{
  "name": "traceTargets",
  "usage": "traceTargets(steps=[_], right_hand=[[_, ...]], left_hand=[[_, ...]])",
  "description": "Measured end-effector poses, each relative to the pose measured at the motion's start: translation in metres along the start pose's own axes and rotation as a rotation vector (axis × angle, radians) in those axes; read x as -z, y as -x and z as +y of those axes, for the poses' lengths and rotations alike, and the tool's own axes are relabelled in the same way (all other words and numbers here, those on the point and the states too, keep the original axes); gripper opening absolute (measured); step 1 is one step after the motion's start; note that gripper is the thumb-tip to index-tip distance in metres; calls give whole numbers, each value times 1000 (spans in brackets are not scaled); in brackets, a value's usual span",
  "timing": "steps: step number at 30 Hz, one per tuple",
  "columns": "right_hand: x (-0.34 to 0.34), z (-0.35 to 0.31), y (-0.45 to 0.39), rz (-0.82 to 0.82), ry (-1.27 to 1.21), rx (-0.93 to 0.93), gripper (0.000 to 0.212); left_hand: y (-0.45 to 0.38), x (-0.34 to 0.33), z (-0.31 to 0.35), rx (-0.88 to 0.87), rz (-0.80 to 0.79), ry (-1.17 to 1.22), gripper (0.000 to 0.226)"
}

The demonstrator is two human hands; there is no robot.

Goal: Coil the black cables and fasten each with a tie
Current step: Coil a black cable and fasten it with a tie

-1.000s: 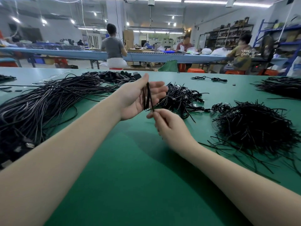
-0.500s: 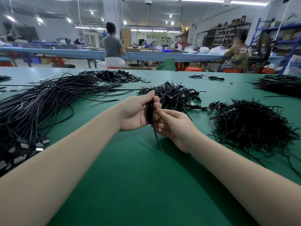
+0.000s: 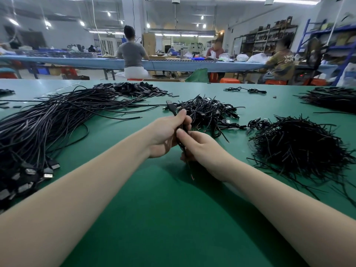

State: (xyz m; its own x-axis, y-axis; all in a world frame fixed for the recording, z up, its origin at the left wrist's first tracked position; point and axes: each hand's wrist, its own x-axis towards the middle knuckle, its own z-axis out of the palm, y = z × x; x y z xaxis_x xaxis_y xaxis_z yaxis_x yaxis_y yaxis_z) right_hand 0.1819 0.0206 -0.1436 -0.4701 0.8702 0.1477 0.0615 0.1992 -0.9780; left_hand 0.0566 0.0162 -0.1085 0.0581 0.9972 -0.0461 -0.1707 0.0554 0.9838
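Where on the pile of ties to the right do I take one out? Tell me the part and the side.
Pinch one stray tie by its free end at the near-left edge of the tie pile, coming from the left. There single strands stick out flat on the green table, apart from the tangle. That is a judgement; the middle is too matted to pull one cleanly.

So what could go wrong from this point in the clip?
1. The left hand grips the folded cable while the right hand works at it; if the fingers loosen, the coil may spring open.
2. The cable's loose tail hangs below the hands and could be left outside the coil.
3. The heap of ties lies close by, so stray ties could snag.
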Motion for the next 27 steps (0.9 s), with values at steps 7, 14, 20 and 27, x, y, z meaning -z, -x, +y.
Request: traceTargets(steps=[7,14,20,27], right_hand=[[3,-4,2,-8,433,128,35],[6,-3,3,39,739,178,38],[7,-2,4,90,943,124,36],[20,0,-3,181,939,-52,36]], left_hand=[[1,-4,-4,-68,42,-70,34],[6,-4,-4,-18,-30,-105,35],[2,-8,-10,-42,18,-116,35],[-4,14,-12,-317,349,-433,19]])
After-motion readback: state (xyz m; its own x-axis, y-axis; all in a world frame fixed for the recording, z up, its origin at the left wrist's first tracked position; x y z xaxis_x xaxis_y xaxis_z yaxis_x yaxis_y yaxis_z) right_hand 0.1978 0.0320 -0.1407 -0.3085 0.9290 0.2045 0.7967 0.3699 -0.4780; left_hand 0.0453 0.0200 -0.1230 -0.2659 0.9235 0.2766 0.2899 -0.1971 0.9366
